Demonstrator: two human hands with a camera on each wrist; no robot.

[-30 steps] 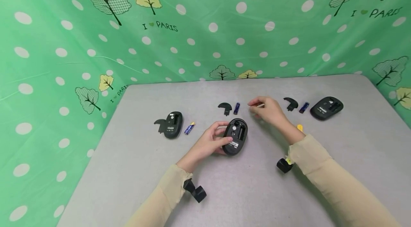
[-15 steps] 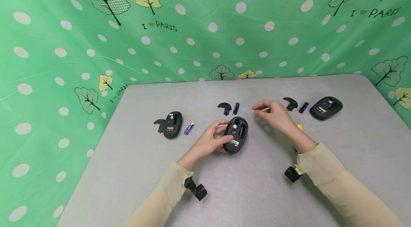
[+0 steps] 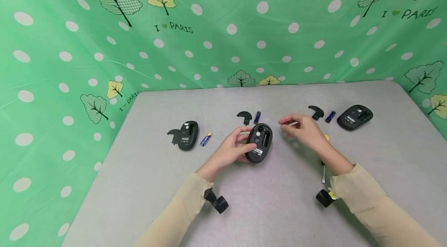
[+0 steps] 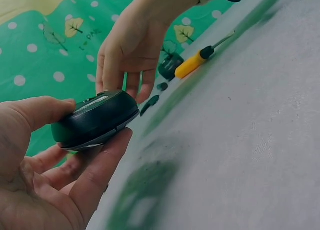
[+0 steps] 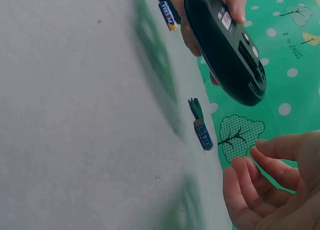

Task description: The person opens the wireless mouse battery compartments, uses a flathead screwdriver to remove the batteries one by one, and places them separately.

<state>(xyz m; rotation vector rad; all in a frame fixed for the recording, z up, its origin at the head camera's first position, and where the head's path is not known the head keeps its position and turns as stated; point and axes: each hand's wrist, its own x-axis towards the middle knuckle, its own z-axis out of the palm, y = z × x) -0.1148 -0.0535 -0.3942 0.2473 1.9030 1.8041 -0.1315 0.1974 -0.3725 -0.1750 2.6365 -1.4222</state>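
Observation:
My left hand [image 3: 228, 148] grips a black computer mouse [image 3: 259, 144] with its underside up, thumb on the bottom face and fingers beneath. Its uncovered battery slot shows. In the left wrist view the mouse [image 4: 97, 117] is raised off the table. My right hand [image 3: 304, 132] hovers to the right of it, fingers loosely bent and thumb near the index fingertip; nothing shows between them in the right wrist view. Beyond the mouse lie a black battery cover [image 3: 245, 116] and a dark blue battery [image 3: 257, 117].
On the left lie another upturned mouse [image 3: 188, 135], its cover [image 3: 173, 136] and a blue-and-yellow battery [image 3: 206, 139]. Right of my hands are a third mouse [image 3: 355, 117], a cover [image 3: 317, 112] and a battery [image 3: 330, 116]. A yellow-handled screwdriver [image 4: 192, 64] lies under my right forearm.
My left hand has shifted the mouse slightly up and to the right. My right hand has drawn back rightward and toward me, uncovering the screwdriver's shaft.

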